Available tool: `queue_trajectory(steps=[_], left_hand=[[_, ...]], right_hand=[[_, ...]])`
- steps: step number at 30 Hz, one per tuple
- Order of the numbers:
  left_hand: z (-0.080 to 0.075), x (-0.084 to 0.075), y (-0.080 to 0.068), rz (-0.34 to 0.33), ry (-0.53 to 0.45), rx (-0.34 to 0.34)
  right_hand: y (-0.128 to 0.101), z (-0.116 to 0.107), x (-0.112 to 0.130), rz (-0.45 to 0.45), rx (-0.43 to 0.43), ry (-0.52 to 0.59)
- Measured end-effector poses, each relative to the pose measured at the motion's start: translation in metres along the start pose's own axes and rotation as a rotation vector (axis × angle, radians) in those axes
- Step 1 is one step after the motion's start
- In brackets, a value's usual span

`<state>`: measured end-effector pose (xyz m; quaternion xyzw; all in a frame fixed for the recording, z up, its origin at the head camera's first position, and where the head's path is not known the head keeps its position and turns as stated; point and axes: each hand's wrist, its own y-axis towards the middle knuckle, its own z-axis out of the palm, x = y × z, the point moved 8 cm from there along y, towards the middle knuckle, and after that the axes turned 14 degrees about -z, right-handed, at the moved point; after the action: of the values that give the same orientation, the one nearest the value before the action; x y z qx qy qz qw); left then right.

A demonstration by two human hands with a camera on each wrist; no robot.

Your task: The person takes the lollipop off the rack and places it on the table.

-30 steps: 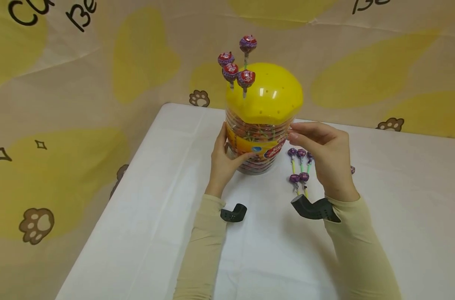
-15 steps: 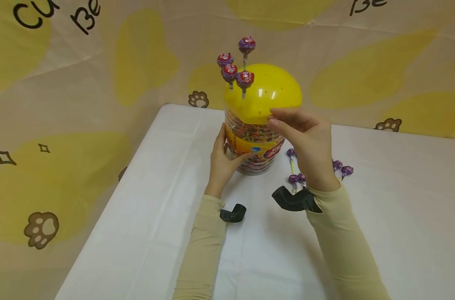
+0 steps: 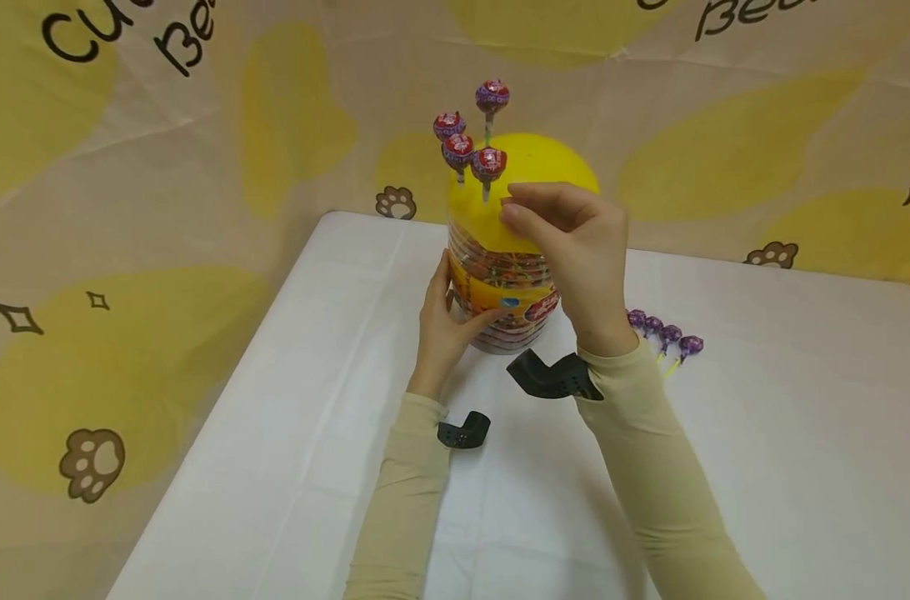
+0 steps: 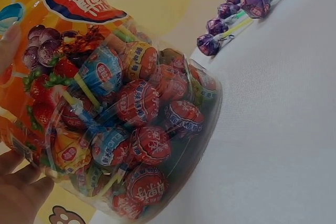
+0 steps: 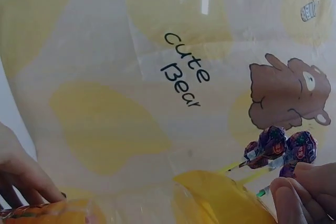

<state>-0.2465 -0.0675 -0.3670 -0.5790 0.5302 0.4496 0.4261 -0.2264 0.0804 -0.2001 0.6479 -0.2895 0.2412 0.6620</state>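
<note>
A clear plastic candy jar (image 3: 507, 271) with an orange label stands upright on the table, full of wrapped lollipops (image 4: 139, 100). Several purple-red lollipops (image 3: 488, 164) stick up from the left of its yellow domed lid (image 3: 548, 158), which has small holes. My left hand (image 3: 442, 337) grips the jar's lower left side, thumb across the label. My right hand (image 3: 578, 250) is in front of the lid, its bent fingertips just right of the nearest lollipop's stick. In the right wrist view, its fingers (image 5: 289, 203) are close to the lollipop heads; nothing held is visible between them.
More purple lollipops (image 3: 670, 335) lie on the white-covered table (image 3: 785, 433), right of the jar and partly hidden behind my right arm. A patterned cloth backdrop (image 3: 740, 150) hangs close behind the table. A black wrist mount (image 3: 548, 375) projects from my right sleeve.
My right hand has moved up and left, from the jar's right side to in front of the lid near the standing lollipops. The left hand keeps its hold on the jar.
</note>
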Motion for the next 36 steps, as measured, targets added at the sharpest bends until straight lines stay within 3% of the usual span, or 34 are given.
queue_trajectory(steps=[8,20,32,36], left_hand=[[-0.001,-0.001,-0.002,0.004,-0.002,-0.007],[-0.003,0.0,-0.003,0.013,0.004,-0.011],[-0.002,0.0,-0.002,0.005,-0.014,-0.008],[-0.002,0.0,-0.002,0.008,-0.018,-0.01]], right_hand=[[0.009,0.009,0.003,0.038,0.054,-0.1],[0.015,0.018,0.004,-0.006,0.08,-0.24],[0.015,0.016,0.005,-0.004,0.028,-0.209],[0.014,0.016,0.011,-0.082,-0.014,-0.192]])
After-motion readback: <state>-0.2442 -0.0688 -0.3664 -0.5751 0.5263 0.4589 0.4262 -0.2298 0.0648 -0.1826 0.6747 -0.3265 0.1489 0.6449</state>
